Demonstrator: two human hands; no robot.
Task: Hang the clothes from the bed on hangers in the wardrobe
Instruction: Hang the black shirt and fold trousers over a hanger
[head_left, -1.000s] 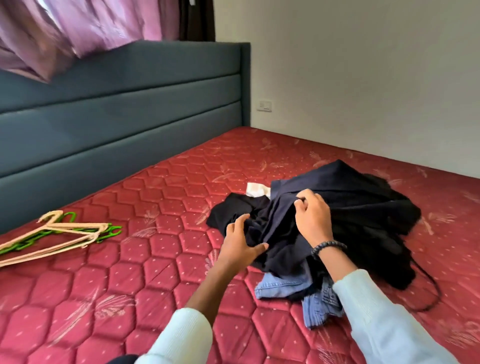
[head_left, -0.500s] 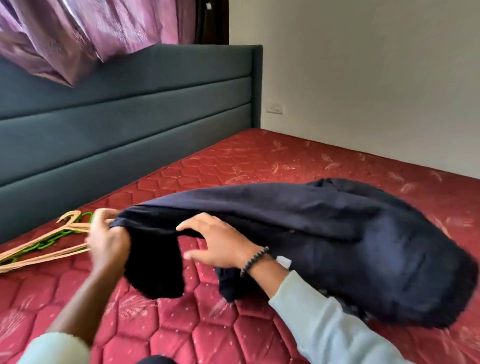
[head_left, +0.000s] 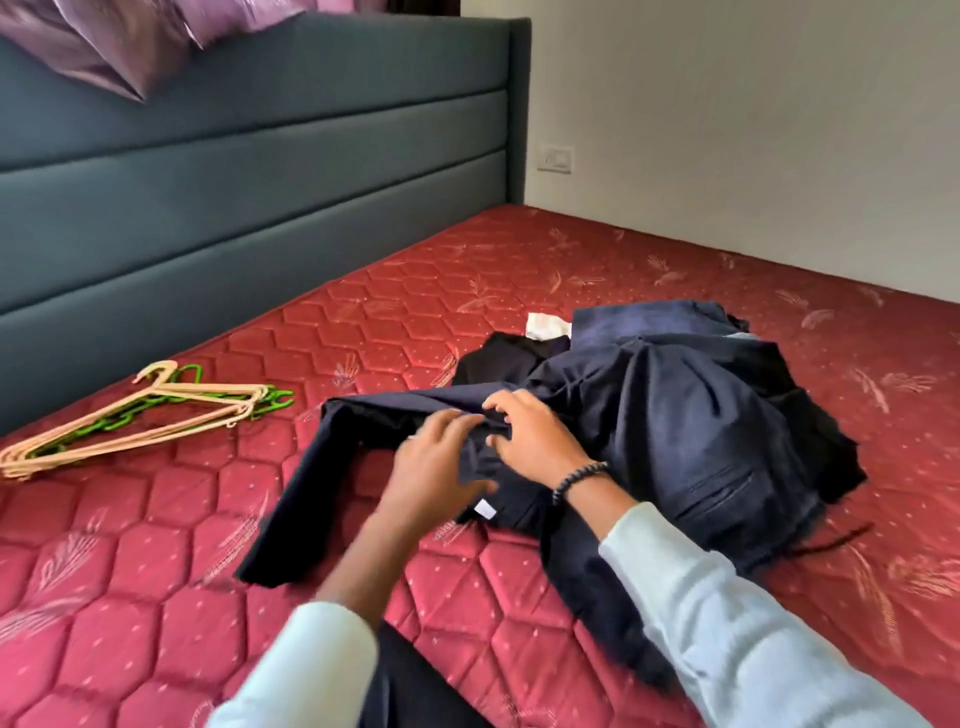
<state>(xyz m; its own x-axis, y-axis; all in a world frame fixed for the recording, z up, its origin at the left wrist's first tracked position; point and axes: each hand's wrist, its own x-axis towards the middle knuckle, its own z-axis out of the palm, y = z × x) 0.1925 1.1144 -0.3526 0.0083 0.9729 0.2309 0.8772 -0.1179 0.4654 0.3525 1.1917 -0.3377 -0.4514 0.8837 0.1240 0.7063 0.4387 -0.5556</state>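
The navy trousers (head_left: 675, 415) are back down on the red mattress (head_left: 156, 597) atop the pile; half a second ago they were stretched out mid-air. Small white tag (head_left: 485, 509), nothing readable. Both hands pinch the waistband: left hand (head_left: 436, 467), right hand (head_left: 535, 441). Hangers (head_left: 156, 415) bunched well off left; can't count them.

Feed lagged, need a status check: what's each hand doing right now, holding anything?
Left hand: blurred, fingers on the navy garment; grip cannot be told.
Right hand: fingers curled, pinching the same garment's fabric.
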